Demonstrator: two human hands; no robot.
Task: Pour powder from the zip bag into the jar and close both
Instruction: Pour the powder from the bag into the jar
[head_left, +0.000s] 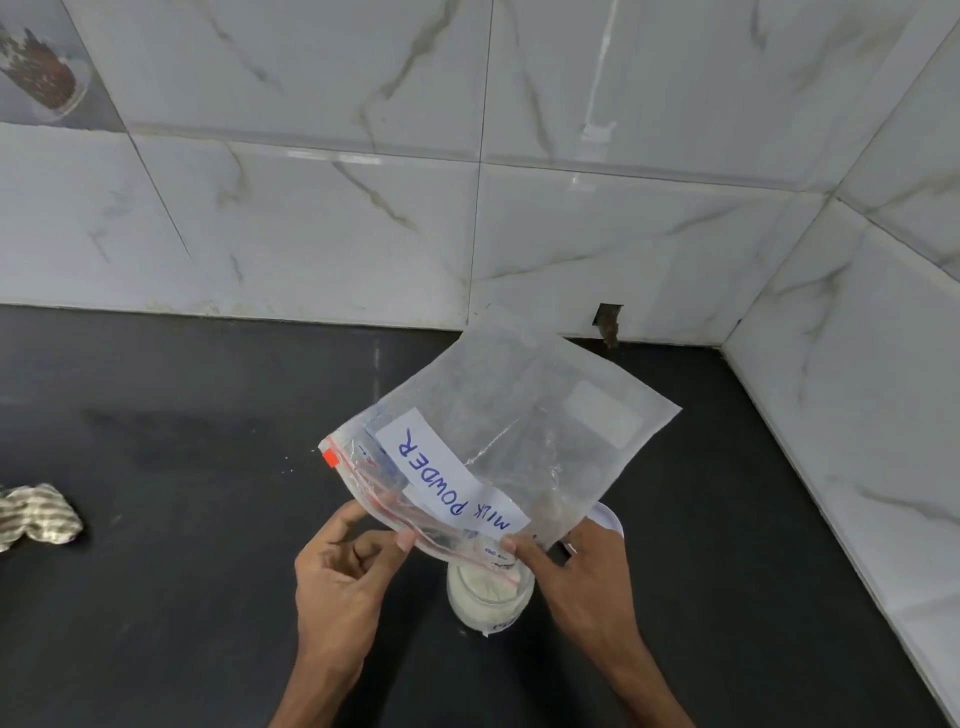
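Zip bag (519, 447), labelled "MILK POWDER", is held inverted over the open jar (488, 597): zip edge down, bottom corner pointing toward 1 o'clock.

The zip edge is the long axis that matters. It runs from 10 o'clock (red tab) down to 4 o'clock, and its lower end sits right over the jar mouth.

Left hand (348, 571): thumb and forefinger pinched on the zip edge near its middle, other fingers curled.

Right hand (571, 566): closed on the zip edge at the 4 o'clock end, just above the jar rim, so this hand is nearer the jar.

Bag looks nearly empty, with only a film of residue. Jar holds pale powder and stands on the black counter (182, 597), between the wrists.

White lid (608, 517) lies at 1 o'clock from the jar, partly behind the right hand.

Judgement: pouring is about done. Sealing would run along the zip axis, pinch to pinch.
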